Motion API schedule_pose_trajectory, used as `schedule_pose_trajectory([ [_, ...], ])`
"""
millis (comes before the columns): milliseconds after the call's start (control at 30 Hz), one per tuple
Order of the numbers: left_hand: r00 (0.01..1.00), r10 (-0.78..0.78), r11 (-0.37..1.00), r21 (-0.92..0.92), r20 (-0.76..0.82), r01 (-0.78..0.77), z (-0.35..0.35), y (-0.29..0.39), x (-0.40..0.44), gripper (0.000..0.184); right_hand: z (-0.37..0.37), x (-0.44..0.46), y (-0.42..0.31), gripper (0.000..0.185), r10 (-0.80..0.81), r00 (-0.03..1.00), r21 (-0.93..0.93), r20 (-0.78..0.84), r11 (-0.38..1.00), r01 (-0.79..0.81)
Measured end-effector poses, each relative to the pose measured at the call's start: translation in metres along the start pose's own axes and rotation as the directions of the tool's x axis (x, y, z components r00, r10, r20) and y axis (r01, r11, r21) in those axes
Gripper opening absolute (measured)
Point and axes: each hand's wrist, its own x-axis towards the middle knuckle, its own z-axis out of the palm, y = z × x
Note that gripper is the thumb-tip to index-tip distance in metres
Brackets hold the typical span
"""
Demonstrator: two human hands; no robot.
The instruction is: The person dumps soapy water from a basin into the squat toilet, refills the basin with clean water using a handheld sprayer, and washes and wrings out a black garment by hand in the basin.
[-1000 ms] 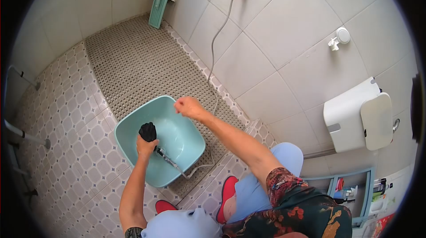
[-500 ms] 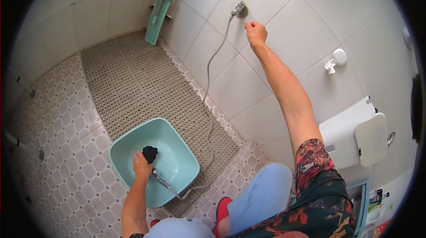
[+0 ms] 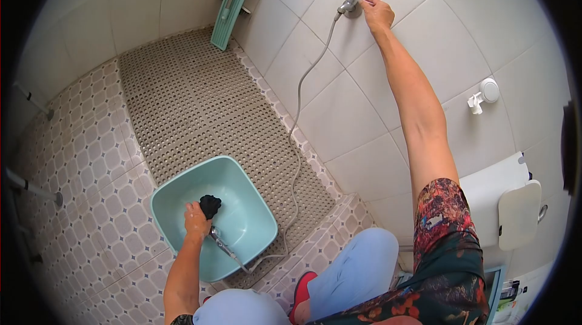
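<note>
My left hand [image 3: 196,221] is down inside a light teal plastic basin [image 3: 254,205], its fingers closed on a bunched black cloth [image 3: 210,206]. A chrome shower head [image 3: 219,242] lies in the basin just below that hand, its handle leaning toward the near rim. My right arm is stretched out to the wall. There my right hand [image 3: 379,13] has its thumb and fingertips at the small chrome tap [image 3: 350,5], pinched at its handle. The grey shower hose [image 3: 298,119] hangs from this tap and runs down to the shower head.
A perforated grey mat [image 3: 182,101] covers the floor behind and under the basin. A teal plastic rack [image 3: 230,13] leans in the corner. On the tiled wall are a white holder [image 3: 488,90] and a white box [image 3: 491,198]. My knees are close to the basin.
My right hand has moved up to the tap, its fingers reaching out to it. My left hand stays in the basin with the black cloth. The view has shifted slightly.
</note>
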Motion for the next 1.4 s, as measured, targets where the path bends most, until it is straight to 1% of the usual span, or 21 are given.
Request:
schedule_pose_trajectory([
  [67,1.000,0.013,1.000,0.007,0.014,-0.013,-0.002,0.001,0.000,0.056,-0.001,0.000,-0.001,0.040,0.021,1.000,0.040,0.006,0.999,-0.021],
  [200,1.000,-0.006,1.000,0.000,0.020,0.006,-0.005,0.005,-0.001,0.055,0.002,0.000,-0.013,0.042,0.092,0.996,0.064,-0.009,0.994,-0.092],
  [267,1.000,-0.001,1.000,0.011,0.025,0.001,-0.007,0.006,-0.003,0.055,0.005,0.005,-0.016,0.041,0.049,0.999,-0.048,-0.011,0.998,-0.050],
  [300,1.000,-0.004,1.000,0.014,0.027,0.003,-0.007,0.005,-0.003,0.055,0.007,0.008,-0.016,0.041,0.052,0.999,-0.047,-0.009,0.998,-0.052],
  [367,0.999,0.021,1.000,0.006,0.024,-0.021,-0.007,0.004,-0.003,0.054,0.008,0.011,-0.018,0.046,0.119,0.991,-0.120,0.065,0.987,-0.111],
  [400,1.000,0.018,1.000,0.005,0.025,-0.018,-0.006,0.004,-0.002,0.054,0.008,0.011,-0.020,0.046,0.118,0.991,-0.119,0.067,0.987,-0.110],
  [467,1.000,0.025,1.000,-0.009,0.001,-0.025,-0.004,0.003,-0.003,0.056,0.009,0.009,-0.021,0.037,0.157,0.984,-0.088,0.081,0.985,-0.150],
  [500,1.000,0.025,1.000,-0.009,0.002,-0.025,-0.004,0.003,-0.003,0.056,0.008,0.010,-0.023,0.037,0.157,0.984,-0.089,0.081,0.985,-0.150],
  [567,1.000,0.009,1.000,-0.005,0.012,-0.009,-0.006,0.005,-0.004,0.056,0.010,0.013,-0.028,0.034,0.208,0.974,-0.156,0.084,0.969,-0.194],
  [700,1.000,0.005,1.000,-0.002,0.019,-0.005,-0.007,0.006,-0.003,0.056,0.006,0.007,-0.037,0.033,0.215,0.976,-0.164,0.046,0.965,-0.205],
  [767,1.000,0.012,1.000,-0.005,0.013,-0.011,-0.007,0.006,-0.004,0.056,0.005,0.006,-0.039,0.033,0.271,0.962,-0.139,0.028,0.954,-0.265],
  [1000,1.000,-0.011,1.000,-0.009,0.024,0.011,-0.008,0.009,-0.005,0.056,0.008,0.014,-0.028,0.034,0.285,0.957,-0.158,0.045,0.948,-0.275],
  [1067,1.000,0.030,0.999,-0.023,-0.005,-0.030,-0.011,0.008,-0.007,0.054,0.010,0.013,-0.024,0.034,0.212,0.975,-0.161,0.068,0.967,-0.200],
  [1100,1.000,0.027,0.999,-0.021,0.000,-0.027,-0.010,0.007,-0.007,0.054,0.011,0.013,-0.022,0.034,0.215,0.974,-0.162,0.073,0.966,-0.201],
  [1167,0.999,0.040,0.998,-0.038,-0.019,-0.041,-0.007,0.005,-0.005,0.053,0.013,0.014,-0.019,0.036,0.152,0.987,-0.173,0.049,0.975,-0.142],
  [1200,0.999,0.037,0.999,-0.035,-0.015,-0.038,-0.008,0.007,-0.004,0.053,0.016,0.019,-0.015,0.036,0.155,0.986,-0.174,0.054,0.974,-0.144],
  [1267,1.000,0.023,0.999,-0.037,0.019,-0.022,-0.010,0.008,-0.004,0.050,0.027,0.027,-0.003,0.034,0.111,0.994,-0.281,-0.019,0.953,-0.112],
  [1333,0.999,0.042,0.999,-0.016,0.007,-0.042,-0.007,0.004,-0.002,0.047,0.029,0.046,0.006,0.033,0.132,0.986,-0.475,0.099,0.877,-0.069],
  [1367,0.998,0.061,0.998,-0.013,-0.001,-0.061,-0.007,0.005,-0.002,0.046,0.030,0.037,-0.003,0.037,0.141,0.989,-0.332,-0.035,0.932,-0.144],
  [1400,0.999,0.049,0.998,-0.026,-0.008,-0.050,-0.008,0.007,-0.002,0.045,0.018,0.028,-0.016,0.036,0.252,0.968,-0.187,0.013,0.951,-0.245],
])
